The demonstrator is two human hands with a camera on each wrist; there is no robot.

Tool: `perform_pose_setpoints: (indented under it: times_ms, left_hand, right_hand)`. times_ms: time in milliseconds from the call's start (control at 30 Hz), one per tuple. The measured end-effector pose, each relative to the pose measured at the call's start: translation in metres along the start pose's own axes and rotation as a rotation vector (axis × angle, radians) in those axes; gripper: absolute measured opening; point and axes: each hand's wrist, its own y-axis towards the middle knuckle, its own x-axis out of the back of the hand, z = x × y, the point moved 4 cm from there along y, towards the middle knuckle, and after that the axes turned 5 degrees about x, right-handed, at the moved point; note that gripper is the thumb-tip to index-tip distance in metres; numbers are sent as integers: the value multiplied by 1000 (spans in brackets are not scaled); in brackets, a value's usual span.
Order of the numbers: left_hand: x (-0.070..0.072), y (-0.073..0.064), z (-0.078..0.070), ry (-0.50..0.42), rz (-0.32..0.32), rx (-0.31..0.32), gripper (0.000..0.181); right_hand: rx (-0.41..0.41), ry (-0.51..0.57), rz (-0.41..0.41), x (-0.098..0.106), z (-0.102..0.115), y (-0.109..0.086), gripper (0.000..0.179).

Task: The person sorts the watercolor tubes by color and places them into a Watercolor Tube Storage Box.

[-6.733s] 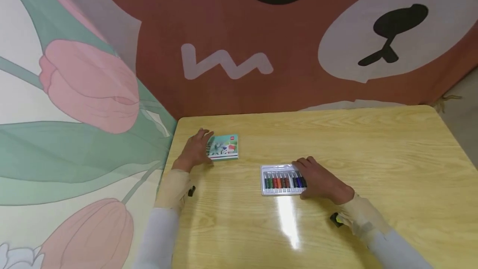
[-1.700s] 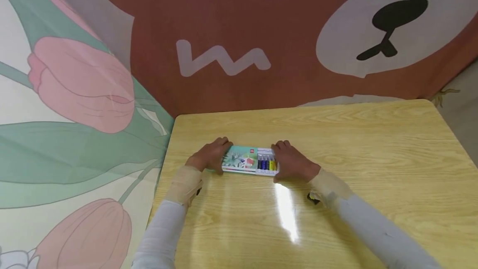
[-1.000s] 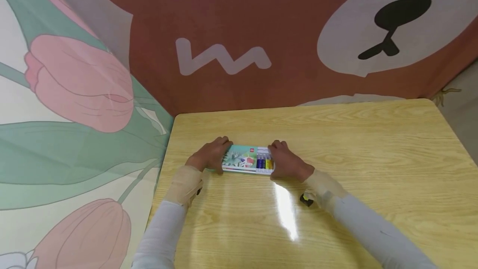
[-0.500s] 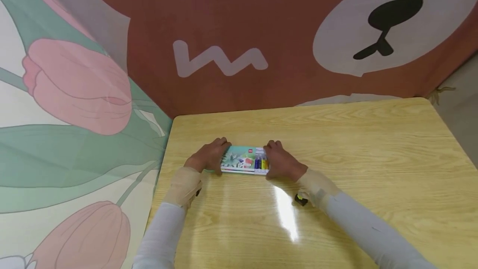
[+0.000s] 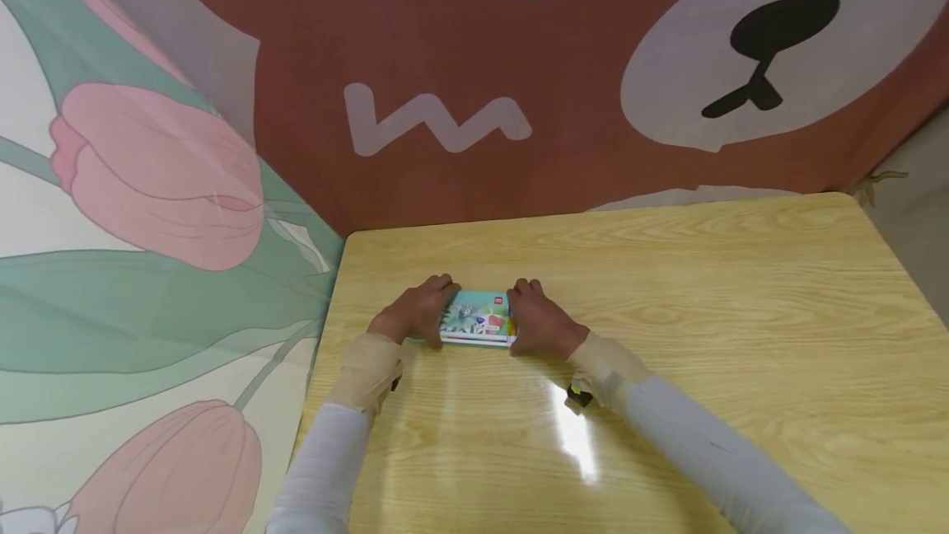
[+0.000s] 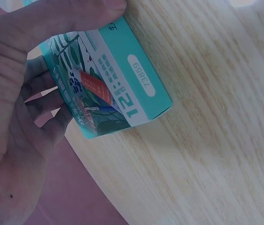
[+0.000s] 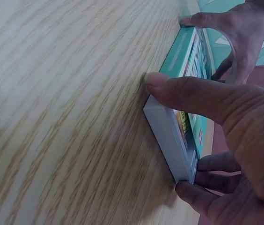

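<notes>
On the table lies a teal cardboard paint box (image 5: 474, 316) with a leafy print. My left hand (image 5: 417, 313) grips its left end, thumb along the near side and fingers at the far side. From the box's right end pokes a short length of white plastic tray (image 7: 165, 137). Paint tubes (image 7: 183, 123) in it show only as a small yellow sliver. My right hand (image 5: 544, 324) pinches this tray end between thumb and fingers, hiding part of it in the head view. In the left wrist view the box's closed end (image 6: 146, 77) shows printed lettering.
The wood-grain table (image 5: 667, 295) stretches right and toward the front. Behind it hangs a brown bear-print cloth (image 5: 445, 39); a tulip-print cloth (image 5: 163, 180) borders its left side. A bright reflection lies on the tabletop before the hands.
Earlier the tray lay apart, right of the box. My right hand brought it to the box's right end, then moved left as it slid inside. The left hand has stayed nearly still lately.
</notes>
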Motion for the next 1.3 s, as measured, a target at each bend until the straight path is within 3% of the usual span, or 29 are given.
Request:
perform_pose_setpoints:
  times_ms: [200, 367, 567, 733, 1000, 1300]
  left_hand:
    - [2, 0, -1, -10, -5, 14, 108]
    - [1, -1, 0, -15, 0, 21, 108]
    - [-3, -1, 3, -8, 19, 25, 109]
    - [-2, -2, 2, -23, -2, 18, 107]
    - [-3, -6, -14, -31, -36, -4, 106]
    - [-11, -7, -36, -93, -76, 32, 108]
  right_hand:
    - [-7, -31, 7, -1, 2, 4, 86]
    - [-22, 16, 6, -1, 3, 4, 89]
    - [-53, 72, 20, -4, 1, 2, 104]
    - [-52, 76, 23, -3, -2, -1, 111]
    - [-1, 46, 31, 4, -17, -9, 97]
    - [20, 71, 90, 18, -38, -17, 95]
